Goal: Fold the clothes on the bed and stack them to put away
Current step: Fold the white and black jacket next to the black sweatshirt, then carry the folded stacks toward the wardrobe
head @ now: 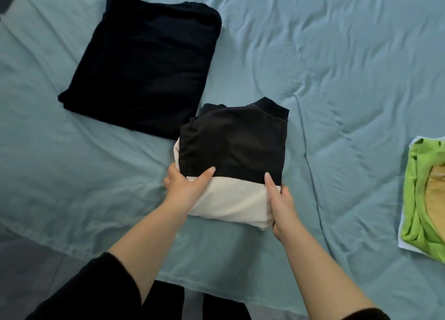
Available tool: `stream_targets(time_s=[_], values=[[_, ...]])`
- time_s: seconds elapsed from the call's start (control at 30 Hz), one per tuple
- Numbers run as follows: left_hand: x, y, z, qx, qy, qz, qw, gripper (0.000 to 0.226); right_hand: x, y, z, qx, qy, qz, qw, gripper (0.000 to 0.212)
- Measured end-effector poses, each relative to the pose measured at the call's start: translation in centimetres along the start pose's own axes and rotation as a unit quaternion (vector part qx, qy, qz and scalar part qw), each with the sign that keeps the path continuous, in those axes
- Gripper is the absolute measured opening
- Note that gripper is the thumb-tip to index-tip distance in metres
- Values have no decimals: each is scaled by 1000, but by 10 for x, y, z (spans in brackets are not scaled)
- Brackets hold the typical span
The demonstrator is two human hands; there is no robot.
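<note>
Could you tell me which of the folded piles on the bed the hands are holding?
The black-and-cream pile in the middle; the navy pile and the green pile lie untouched.

Lying on the bed (337,66): large folded garment (144,66) behind-left, small folded stack (231,151) just before it at centre, third pile (419,199) well apart, right.

The lime-green and yellow folded garments (420,194) were cut off by the right edge. The fingers of the left hand (185,187) and right hand (280,201) lay hidden under the folded black-and-cream clothing bundle (231,146).
</note>
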State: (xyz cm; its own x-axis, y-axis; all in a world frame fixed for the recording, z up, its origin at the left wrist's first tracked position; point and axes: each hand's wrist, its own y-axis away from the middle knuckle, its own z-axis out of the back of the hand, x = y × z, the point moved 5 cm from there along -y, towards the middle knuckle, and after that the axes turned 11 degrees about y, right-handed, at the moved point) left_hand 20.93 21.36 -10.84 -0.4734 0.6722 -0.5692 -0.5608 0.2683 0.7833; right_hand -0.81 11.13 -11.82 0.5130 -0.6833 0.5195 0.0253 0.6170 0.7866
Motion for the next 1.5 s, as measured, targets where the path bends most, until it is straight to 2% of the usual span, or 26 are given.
stream_targets(time_s=[0.1, 0.2, 0.37, 0.4, 0.5, 0.57, 0.63, 0.77, 0.83, 0.9, 0.93, 0.97, 1.0, 1.03, 1.07, 1.1, 1.13, 1.17, 1.2, 1.23, 1.27, 1.3, 1.4, 1.5], values=[[-12, 7, -8, 42, 91, -10, 995, 71, 14, 8, 3, -5, 0, -3, 1000, 56], [-32, 17, -5, 81, 115, -44, 989, 51, 36, 30, 15, -44, -12, 30, 998, 40], [-82, 31, 16, 145, 122, -102, 977, 38, 77, 70, 13, -74, -52, 102, 991, 27], [-95, 30, 24, 146, 116, -114, 976, 38, 88, 75, 8, -75, -60, 115, 989, 26], [-136, 16, 59, 131, 98, -143, 976, 30, 126, 81, -27, -50, -63, 138, 987, 42], [-162, -2, 85, 105, 70, -174, 977, 23, 154, 77, -59, -35, -65, 165, 984, 38], [-191, -25, 110, 82, 55, -207, 973, 26, 183, 71, -92, -29, -75, 194, 978, 37], [-240, -81, 143, 47, 20, -234, 971, 47, 230, 48, -145, -57, -84, 249, 963, 41], [-248, -110, 151, 39, -11, -231, 972, 56, 239, 29, -168, -48, -33, 246, 967, 49], [-241, -138, 154, 7, -58, -190, 980, 63, 237, 7, -190, -19, 95, 222, 970, 60], [-234, -150, 155, -29, -95, -152, 983, 69, 234, 0, -199, -17, 190, 216, 957, 67], [-227, -155, 156, -72, -141, -123, 980, 74, 232, -3, -204, -36, 293, 226, 928, 73], [-224, -151, 155, -110, -190, -130, 967, 76, 232, -1, -209, -64, 376, 263, 886, 75], [-223, -145, 153, -137, -244, -187, 941, 75, 232, 5, -216, -83, 431, 326, 837, 76], [-222, -138, 148, -146, -307, -287, 896, 73, 230, 10, -224, -81, 471, 387, 788, 77], [-216, -132, 142, -125, -382, -379, 833, 72, 223, 13, -231, -59, 515, 419, 746, 79], [-206, -131, 139, -85, -463, -427, 772, 72, 214, 11, -235, -30, 558, 422, 714, 81], [-193, -136, 141, -33, -531, -426, 732, 75, 206, 6, -235, -6, 600, 409, 687, 84], [-180, -144, 145, 8, -573, -388, 722, 78, 200, 1, -235, 3, 637, 393, 663, 86], [-172, -151, 150, 26, -584, -351, 731, 80, 198, -2, -234, 2, 659, 385, 646, 87], [-170, -156, 152, 25, -585, -333, 739, 82, 201, -3, -236, 1, 666, 381, 642, 88], [-171, -158, 150, 18, -584, -330, 742, 83, 203, -2, -238, 6, 656, 376, 655, 87], [-174, -142, 142, -10, -585, -344, 734, 81, 199, 11, -235, 25, 586, 380, 716, 78], [-173, -111, 143, -31, -539, -350, 765, 70, 185, 28, -208, 14, 503, 384, 774, 59]])
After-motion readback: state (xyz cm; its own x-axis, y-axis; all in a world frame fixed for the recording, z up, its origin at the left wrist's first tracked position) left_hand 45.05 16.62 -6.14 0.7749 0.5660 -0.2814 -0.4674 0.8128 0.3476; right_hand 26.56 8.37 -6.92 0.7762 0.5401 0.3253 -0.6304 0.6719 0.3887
